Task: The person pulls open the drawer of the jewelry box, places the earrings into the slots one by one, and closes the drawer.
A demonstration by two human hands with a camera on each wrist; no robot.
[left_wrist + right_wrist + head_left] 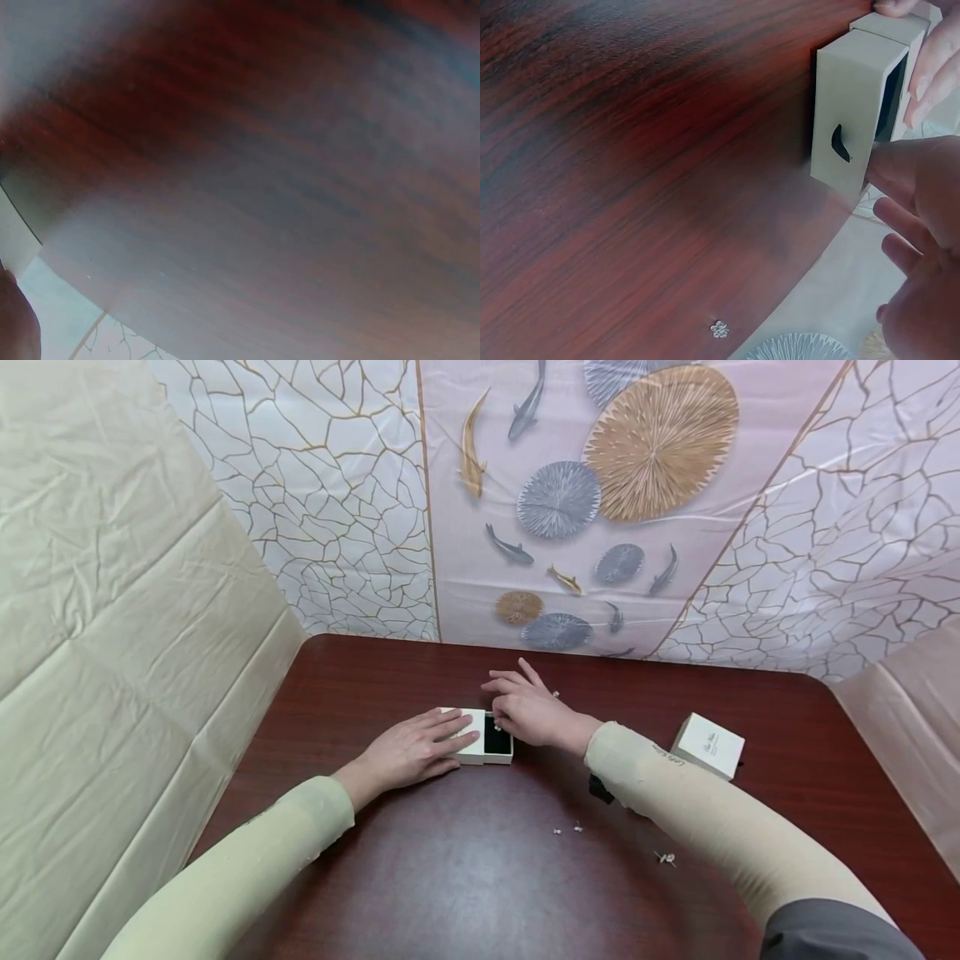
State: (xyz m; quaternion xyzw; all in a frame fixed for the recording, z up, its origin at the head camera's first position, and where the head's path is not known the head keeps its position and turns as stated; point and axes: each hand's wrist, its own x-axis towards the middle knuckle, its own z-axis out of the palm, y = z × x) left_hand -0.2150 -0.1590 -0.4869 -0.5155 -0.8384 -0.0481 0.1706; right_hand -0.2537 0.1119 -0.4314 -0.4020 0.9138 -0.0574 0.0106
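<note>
A small white slide-out jewelry box (472, 724) lies on the table, its drawer (853, 112) partly pulled out and showing a black lining (496, 739). My left hand (416, 747) rests on the box's sleeve, fingers spread nearly straight across the top and thumb at the near side. Over the drawer, my right hand (528, 710) pinches a small shiny earring (497, 727) between thumb and forefinger, right at the lining. Its other fingers stick out, away from the box. The right wrist view shows those fingertips dipping past the drawer's rim, which hides the earring there.
A second white box (708, 745) with printed lettering sits to the right, beyond my right forearm. A flower-shaped earring (718, 330) lies just behind my right hand. Nearer me are small studs (578, 828) and another earring piece (665, 859). Patterned cloth (360, 485) hangs behind the table.
</note>
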